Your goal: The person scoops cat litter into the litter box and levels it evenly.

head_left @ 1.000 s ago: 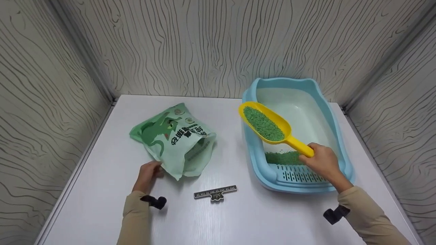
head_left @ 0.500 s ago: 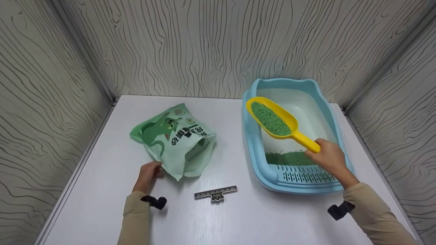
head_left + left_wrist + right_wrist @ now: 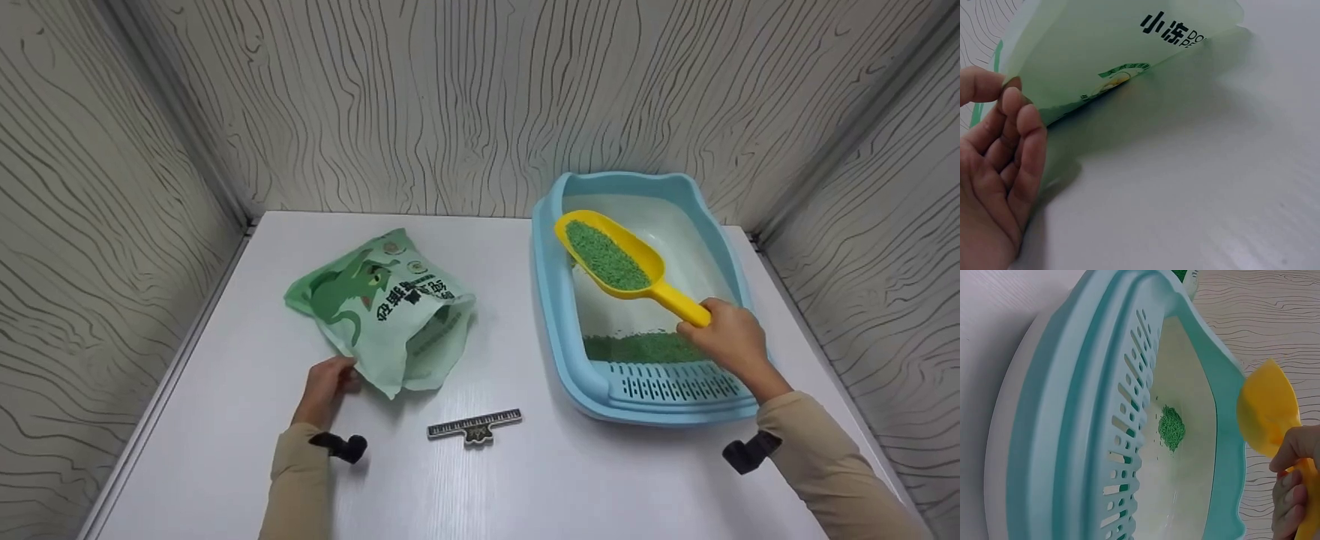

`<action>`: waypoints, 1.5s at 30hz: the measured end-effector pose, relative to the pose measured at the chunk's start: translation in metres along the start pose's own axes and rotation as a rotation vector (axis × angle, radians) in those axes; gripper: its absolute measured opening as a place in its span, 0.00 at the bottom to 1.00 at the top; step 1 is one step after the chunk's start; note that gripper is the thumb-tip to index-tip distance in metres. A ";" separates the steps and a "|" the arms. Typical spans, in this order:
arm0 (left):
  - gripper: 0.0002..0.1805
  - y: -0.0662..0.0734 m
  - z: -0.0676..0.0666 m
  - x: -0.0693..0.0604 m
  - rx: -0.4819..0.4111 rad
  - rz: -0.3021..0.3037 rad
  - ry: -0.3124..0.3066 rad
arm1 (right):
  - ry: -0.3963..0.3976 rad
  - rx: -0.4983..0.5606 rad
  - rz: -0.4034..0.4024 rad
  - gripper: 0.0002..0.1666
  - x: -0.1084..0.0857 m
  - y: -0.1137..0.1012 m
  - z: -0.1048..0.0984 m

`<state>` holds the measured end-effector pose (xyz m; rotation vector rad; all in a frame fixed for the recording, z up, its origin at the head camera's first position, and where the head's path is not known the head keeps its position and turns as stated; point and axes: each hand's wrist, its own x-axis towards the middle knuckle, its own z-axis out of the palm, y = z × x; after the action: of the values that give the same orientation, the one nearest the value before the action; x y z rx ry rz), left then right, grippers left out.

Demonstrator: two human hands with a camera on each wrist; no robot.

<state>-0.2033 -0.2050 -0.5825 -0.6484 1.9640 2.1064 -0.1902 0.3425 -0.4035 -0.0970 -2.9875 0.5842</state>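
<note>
Yellow scoop (image 3: 636, 253) now farther right above blue tray (image 3: 561, 315)

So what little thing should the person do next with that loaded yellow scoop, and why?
Probably tip the yellow scoop so its green pellets slide out. In the head view the right hand holds it, open side up, over the blue tray, where a pellet layer already lies by the slotted end. The left hand is pinching the green bag.

Yellow scoop (image 3: 649, 266), cat-printed green bag (image 3: 382, 304)
</note>
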 end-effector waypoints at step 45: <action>0.12 0.000 0.001 0.000 0.021 0.019 -0.002 | -0.137 -0.059 0.092 0.26 0.047 0.002 -0.012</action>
<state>-0.2038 -0.2046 -0.5822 -0.6267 1.9963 2.0929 -0.2353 0.3523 -0.3898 -0.2080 -3.1486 0.5326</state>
